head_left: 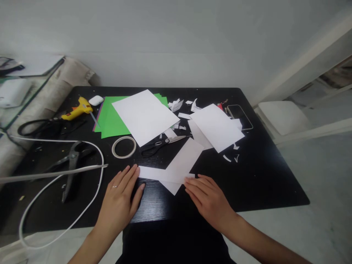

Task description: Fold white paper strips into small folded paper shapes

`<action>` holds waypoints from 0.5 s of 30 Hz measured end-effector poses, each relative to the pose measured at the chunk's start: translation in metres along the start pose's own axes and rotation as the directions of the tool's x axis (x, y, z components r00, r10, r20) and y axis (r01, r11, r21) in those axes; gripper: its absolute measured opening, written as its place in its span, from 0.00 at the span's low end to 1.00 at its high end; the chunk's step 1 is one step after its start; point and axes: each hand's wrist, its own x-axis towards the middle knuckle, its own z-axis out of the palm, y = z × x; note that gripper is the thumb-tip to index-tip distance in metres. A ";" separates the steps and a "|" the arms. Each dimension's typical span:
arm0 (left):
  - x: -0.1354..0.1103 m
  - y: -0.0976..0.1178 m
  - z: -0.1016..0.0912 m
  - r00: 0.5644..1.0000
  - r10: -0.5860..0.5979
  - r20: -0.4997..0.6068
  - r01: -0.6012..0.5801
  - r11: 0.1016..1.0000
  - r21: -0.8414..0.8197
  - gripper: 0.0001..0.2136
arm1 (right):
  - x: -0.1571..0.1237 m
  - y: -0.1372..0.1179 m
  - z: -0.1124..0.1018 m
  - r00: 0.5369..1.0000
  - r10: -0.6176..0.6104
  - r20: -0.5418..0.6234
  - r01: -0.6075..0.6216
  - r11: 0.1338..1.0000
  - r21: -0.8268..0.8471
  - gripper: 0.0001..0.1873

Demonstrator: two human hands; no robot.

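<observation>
A narrow white paper strip (150, 172) lies across the front of the black table, with a wider white paper piece (184, 160) crossing it at a slant. The wider piece's lower corner sticks out below the strip. My left hand (120, 192) rests with stretched fingers on the strip's left end, its thumb apart on the tabletop. Near the strip's right end, my right hand (206, 196) presses its extended fingertips on the paper; its thumb is mostly hidden. Just behind the papers are black-handled scissors (162, 144) and a tape roll (124, 147).
White sheets (145, 117) overlap green paper (115, 119) at the back. More white paper (217, 128), scraps (177, 105) and a phone (239, 116) lie right. A yellow glue gun (79, 110), pliers (72, 161) and a looping white cable (101, 176) occupy the left.
</observation>
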 end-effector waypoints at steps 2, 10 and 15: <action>0.000 0.000 0.001 1.000 -0.014 -0.003 0.014 0.999 -0.048 0.26 | 0.004 0.003 0.000 1.000 -0.012 0.006 0.012 1.000 0.005 0.09; 0.001 -0.005 -0.001 0.995 -0.099 0.002 0.097 0.974 -0.205 0.24 | 0.015 0.014 -0.001 0.988 -0.091 0.124 0.091 0.996 0.006 0.11; 0.014 0.003 -0.002 0.999 -0.017 -0.035 0.009 0.976 -0.219 0.21 | 0.016 0.022 -0.003 0.971 -0.226 0.084 0.229 0.973 -0.030 0.18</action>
